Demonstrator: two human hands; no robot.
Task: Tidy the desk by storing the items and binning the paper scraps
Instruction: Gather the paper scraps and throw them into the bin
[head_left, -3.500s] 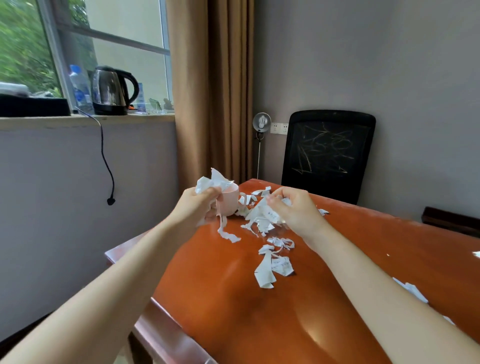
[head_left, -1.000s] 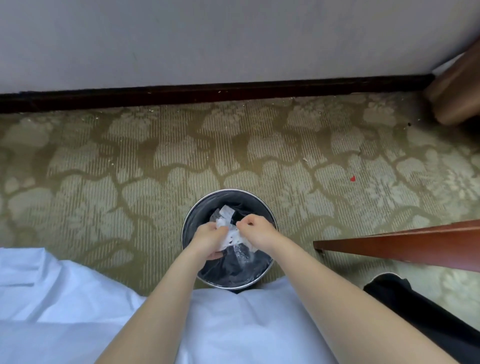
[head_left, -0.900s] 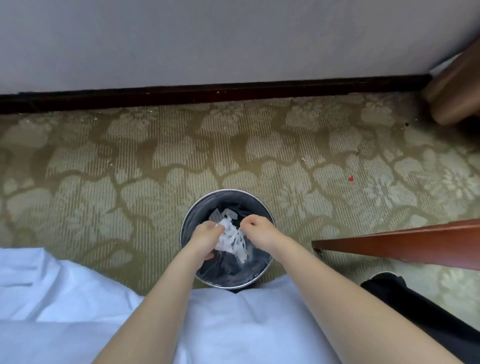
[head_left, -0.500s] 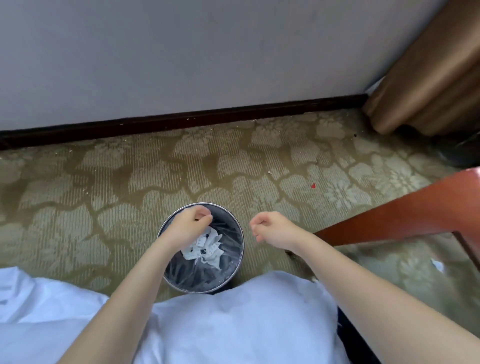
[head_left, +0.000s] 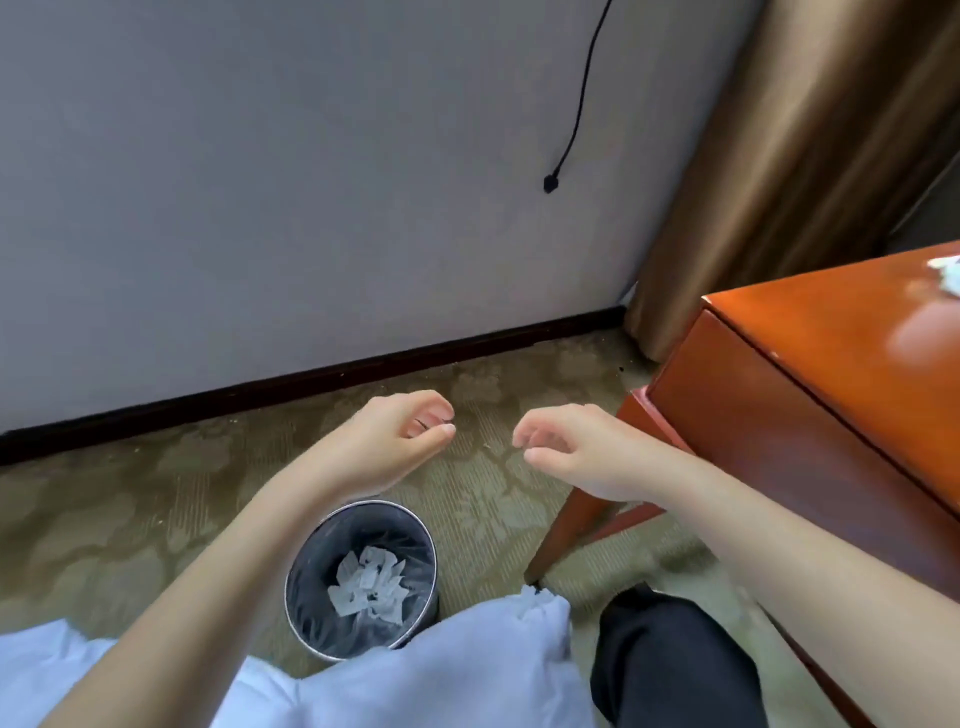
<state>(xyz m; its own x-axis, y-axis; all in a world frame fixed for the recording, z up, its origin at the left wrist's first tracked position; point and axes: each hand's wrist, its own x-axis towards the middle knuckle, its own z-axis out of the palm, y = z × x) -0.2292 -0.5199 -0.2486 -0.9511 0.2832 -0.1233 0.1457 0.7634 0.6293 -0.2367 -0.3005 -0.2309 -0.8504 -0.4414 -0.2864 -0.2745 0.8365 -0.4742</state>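
A round metal bin (head_left: 306, 621) with a dark liner stands on the carpet below my arms. White paper scraps (head_left: 370, 587) lie at its bottom. My left hand (head_left: 387, 441) and my right hand (head_left: 566, 444) hang side by side above the carpet, beyond the bin, fingers loosely curled and holding nothing. The orange-brown wooden desk (head_left: 810, 374) fills the right side. A few white scraps (head_left: 948, 273) show on the desk top at the frame's right edge.
A grey wall with a dark skirting board (head_left: 311, 379) runs behind. A black cord (head_left: 571, 104) hangs down the wall. A brown curtain (head_left: 789, 156) drops beside the desk corner. My white shirt and dark trousers fill the bottom edge.
Both hands gathered scraps on the desk, carried them over the bin and let them go. The scraps now lie in the bin. The hands have risen away and the view has tilted up toward the desk.
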